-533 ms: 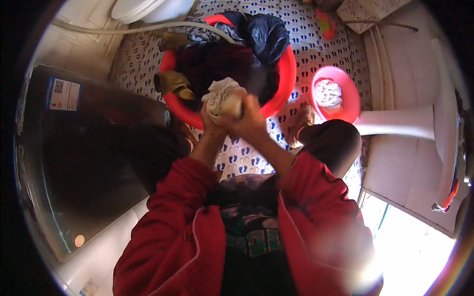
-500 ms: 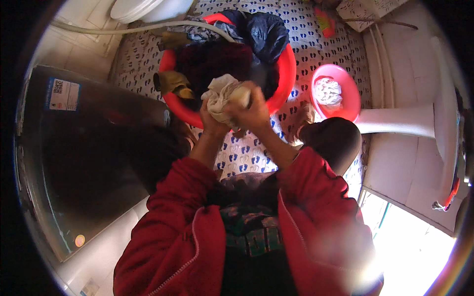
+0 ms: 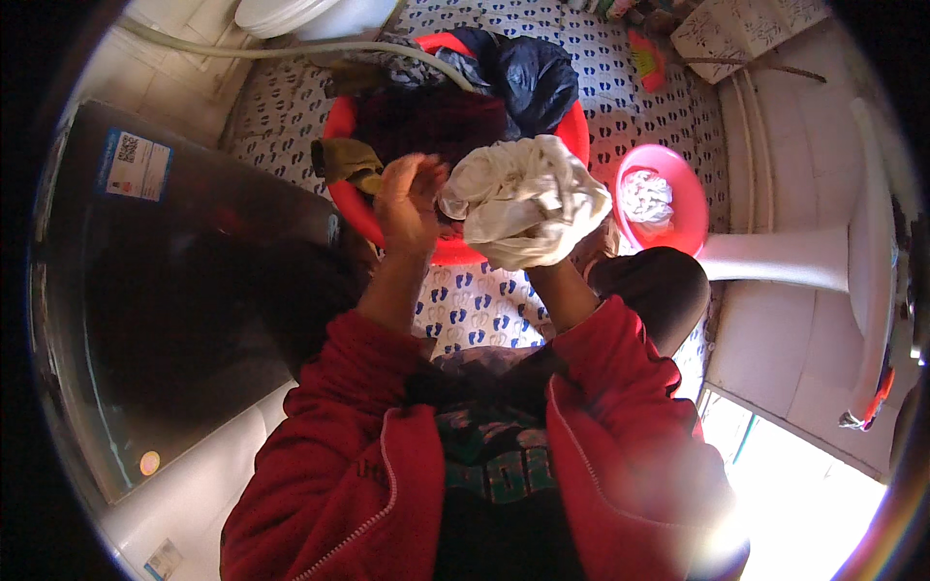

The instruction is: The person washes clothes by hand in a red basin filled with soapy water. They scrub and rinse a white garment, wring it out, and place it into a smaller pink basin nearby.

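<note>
A crumpled off-white cloth bunches up over the front right of a red basin. My right forearm runs up beneath the cloth, which rests on my right hand and hides its fingers. Just left of the cloth, my left hand is raised with fingers curved and apart, holding nothing I can see. Behind the hands, the basin holds dark maroon laundry and patterned cloth. An olive-brown cloth hangs over its left rim.
A black plastic bag lies on the basin's far right edge. A pink bowl with white cloth stands right, beside a pedestal sink. A pale hose crosses above the basin. A dark appliance panel fills the left.
The white cloth has spread out and moved right over my right hand. My left hand has come away from it. The pale block seen in my right hand is now out of sight.
</note>
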The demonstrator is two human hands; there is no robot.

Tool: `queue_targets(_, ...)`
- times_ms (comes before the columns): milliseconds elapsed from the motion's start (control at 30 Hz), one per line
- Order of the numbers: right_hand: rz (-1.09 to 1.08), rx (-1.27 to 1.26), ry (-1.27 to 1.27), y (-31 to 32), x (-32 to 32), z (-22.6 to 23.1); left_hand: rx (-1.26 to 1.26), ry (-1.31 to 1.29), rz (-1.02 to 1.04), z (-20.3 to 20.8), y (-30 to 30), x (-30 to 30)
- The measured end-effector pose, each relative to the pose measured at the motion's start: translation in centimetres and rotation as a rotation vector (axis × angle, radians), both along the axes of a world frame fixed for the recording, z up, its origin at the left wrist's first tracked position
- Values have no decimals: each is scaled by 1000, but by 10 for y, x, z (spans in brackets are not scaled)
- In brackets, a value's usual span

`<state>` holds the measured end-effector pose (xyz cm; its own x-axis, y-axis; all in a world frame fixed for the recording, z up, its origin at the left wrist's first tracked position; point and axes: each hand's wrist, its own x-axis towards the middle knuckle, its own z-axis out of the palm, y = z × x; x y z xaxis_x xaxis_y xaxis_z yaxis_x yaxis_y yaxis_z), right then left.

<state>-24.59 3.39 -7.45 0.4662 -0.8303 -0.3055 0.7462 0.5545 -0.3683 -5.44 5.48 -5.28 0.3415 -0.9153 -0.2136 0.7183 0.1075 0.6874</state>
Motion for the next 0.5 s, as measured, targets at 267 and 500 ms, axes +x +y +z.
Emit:
queue_targets(267, 301, -68, 229, -7, -14, -6, 135, 94, -598, -95, 13, -68)
queue_targets(500, 367, -23, 384, 8, -19, -34, -131, 213, -292, -62, 0, -21)
